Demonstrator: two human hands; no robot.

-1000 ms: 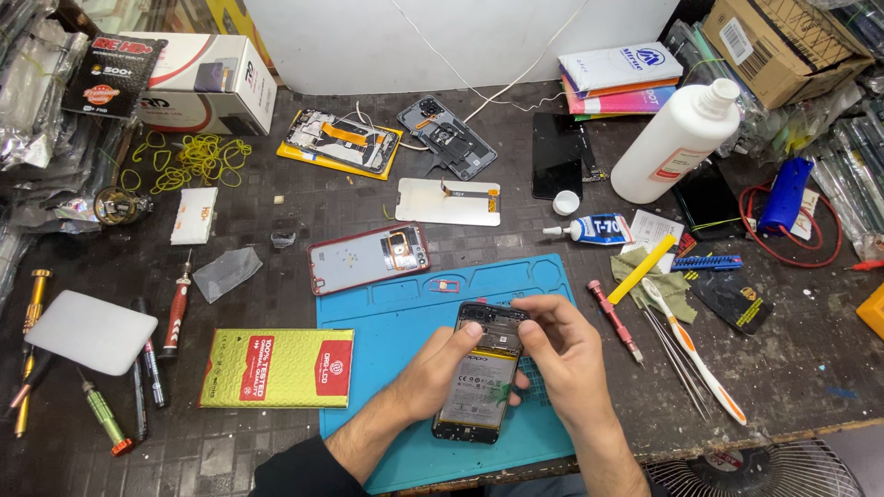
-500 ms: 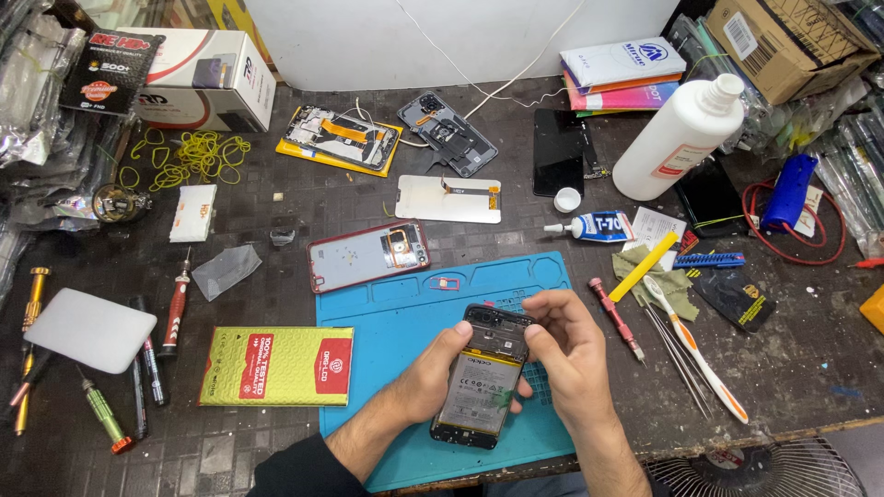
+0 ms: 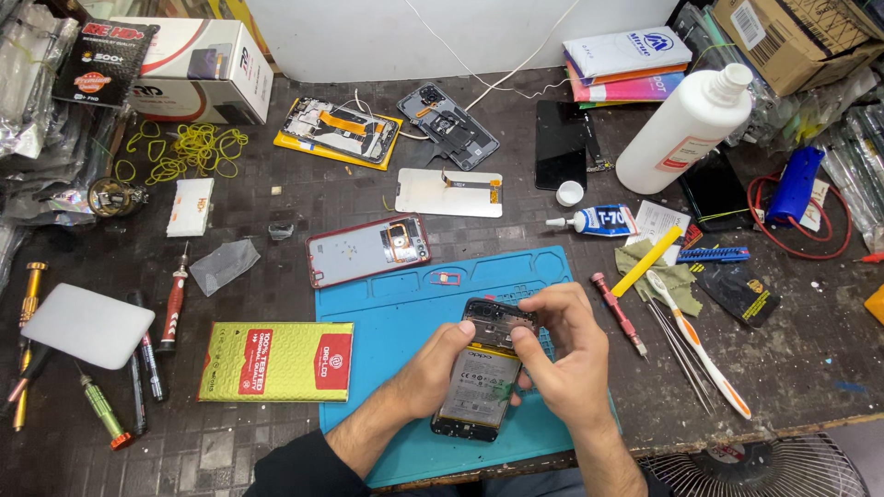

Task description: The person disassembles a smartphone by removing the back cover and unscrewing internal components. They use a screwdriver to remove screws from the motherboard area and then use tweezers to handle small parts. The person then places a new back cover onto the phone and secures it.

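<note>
An opened phone (image 3: 483, 373) with its back off, showing the battery and black upper frame, lies over the blue work mat (image 3: 387, 313). My left hand (image 3: 428, 373) grips its left edge from below. My right hand (image 3: 562, 354) is on its right side, thumb and fingertips pinching at the black top section. A red phone back cover (image 3: 366, 248) rests at the mat's upper left corner. A small red-rimmed tray part (image 3: 444, 277) lies on the mat above the phone.
A yellow-green packet (image 3: 276, 361) lies left of the mat, screwdrivers (image 3: 172, 304) and a white pad (image 3: 85, 324) further left. Right of my hands: red screwdriver (image 3: 617, 313), toothbrush (image 3: 700, 342), tweezers, glue tube (image 3: 594, 221), white bottle (image 3: 681, 129). Phone parts and boxes sit behind.
My hands and the phone have stayed in nearly the same place; the right fingers have shifted slightly on the phone's top section.
</note>
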